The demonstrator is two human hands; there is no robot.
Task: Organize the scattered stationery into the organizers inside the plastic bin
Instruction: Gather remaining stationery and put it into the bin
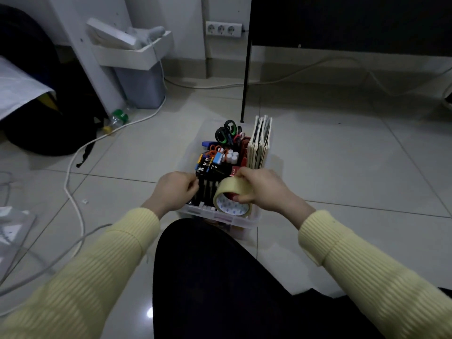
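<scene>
The right hand is gripping the tape roll, fingers and thumb clamped on its band, over the near right corner of the plastic bin. The left hand is hovering at the near left edge, fingers curling; whether they are holding anything cannot be determined.

Glossy, smooth tape roll in right hand; clear plastic bin just below it; ribbed knit-cloth sleeves & shiny floor tiles beyond.
</scene>
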